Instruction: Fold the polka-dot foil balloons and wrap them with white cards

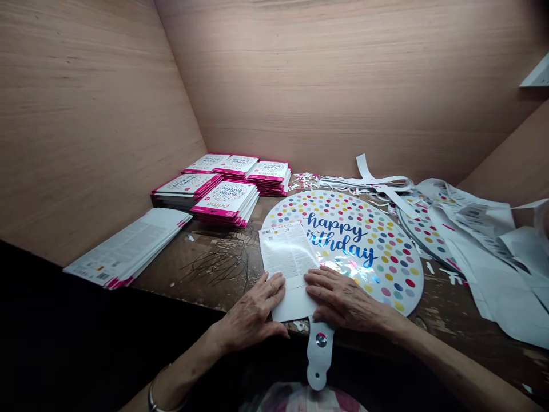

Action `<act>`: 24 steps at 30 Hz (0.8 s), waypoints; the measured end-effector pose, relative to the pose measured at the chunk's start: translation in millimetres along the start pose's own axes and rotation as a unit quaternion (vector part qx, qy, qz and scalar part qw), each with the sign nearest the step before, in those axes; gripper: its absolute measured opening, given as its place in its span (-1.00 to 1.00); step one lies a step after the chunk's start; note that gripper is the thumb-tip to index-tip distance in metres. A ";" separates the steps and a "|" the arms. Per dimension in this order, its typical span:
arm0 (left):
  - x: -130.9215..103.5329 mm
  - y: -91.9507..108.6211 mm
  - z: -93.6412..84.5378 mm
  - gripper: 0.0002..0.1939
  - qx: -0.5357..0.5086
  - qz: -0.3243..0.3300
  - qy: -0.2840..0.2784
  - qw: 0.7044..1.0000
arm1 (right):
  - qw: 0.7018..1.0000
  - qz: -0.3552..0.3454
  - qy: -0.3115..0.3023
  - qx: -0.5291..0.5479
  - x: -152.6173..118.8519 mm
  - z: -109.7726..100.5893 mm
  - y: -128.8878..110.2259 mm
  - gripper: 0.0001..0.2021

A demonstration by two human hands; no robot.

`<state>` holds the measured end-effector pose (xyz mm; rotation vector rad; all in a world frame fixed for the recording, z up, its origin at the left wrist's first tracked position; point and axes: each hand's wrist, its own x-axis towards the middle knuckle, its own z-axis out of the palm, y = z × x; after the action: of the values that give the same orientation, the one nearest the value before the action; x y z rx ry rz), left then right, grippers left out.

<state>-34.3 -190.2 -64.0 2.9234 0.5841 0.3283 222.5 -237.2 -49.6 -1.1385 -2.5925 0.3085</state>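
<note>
A: So what's the setup, biggest stuff first?

B: There's a worn brown bench [206, 257], and the landmark on it is a big round dotted balloon [392, 257], lying flat with "happy birthday" up. Loose white sheets [480, 286] sprawl to its right, partly over more dotted rounds [429, 232].

A: Anything look finished?

B: Probably the pink-edged packs [225, 197], piled in several stacks to the balloon's far left. Those read as the done lot, but that's a guess. Farther left and nearer the person is a pile of long printed cards [128, 246], which look unused.

A: And the one in hand?

B: One printed card [287, 252], laid over the balloon's near-left edge, with a line across its lower part. It's flat and the balloon is full size, so this one seems barely started.

A: Hands?

B: Left hand [257, 306] is open, fingers loosely bent on the card's left side, thumb out. Right hand [343, 297] is open too, fingers laid flat on the card's right side. Neither is gripping. Smallest bits: the balloon's white tab [319, 349] sticking out toward the person, and paper scraps [305, 182] behind it.
</note>
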 end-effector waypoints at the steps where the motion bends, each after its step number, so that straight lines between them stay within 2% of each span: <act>1: 0.3 -1.6 -0.5 -0.23 -0.004 0.003 0.004 1.000 | 1.000 -0.009 0.001 -0.001 0.3 0.3 1.4 -0.65; 5: -2.9 -0.7 -1.5 -0.23 0.002 0.019 0.016 1.000 | 1.000 -0.030 0.001 0.000 -0.7 -0.8 0.1 -0.65; 10: -17.1 8.1 -0.8 -0.47 0.010 0.017 0.034 0.999 | 0.999 -0.032 0.008 0.015 -4.2 0.0 -12.7 -0.67; 16: -25.1 10.7 0.4 -0.67 -0.049 -0.014 0.101 0.994 | 0.993 -0.042 0.098 0.043 -3.5 16.6 -20.6 -0.84; 18: -21.7 12.0 4.3 -0.74 -0.078 -0.062 0.154 0.983 | 0.989 0.016 0.138 0.041 1.0 22.3 -22.2 -0.80; 20: -16.6 13.3 10.9 -0.78 -0.081 -0.124 0.215 0.965 | 0.980 0.123 0.156 0.007 8.7 26.0 -23.4 -0.77; 22: -11.4 13.4 18.5 -0.81 -0.045 -0.167 0.257 0.951 | 0.963 0.232 0.132 -0.035 18.8 27.2 -23.6 -0.81; 24: -8.0 12.2 23.5 -0.78 0.013 -0.172 0.265 0.949 | 0.952 0.284 0.090 -0.070 28.8 26.4 -22.1 -0.88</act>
<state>-31.5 -206.7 -86.0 2.6685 1.1509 1.0731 179.7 -232.6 -62.4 -1.8610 -2.1087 0.1281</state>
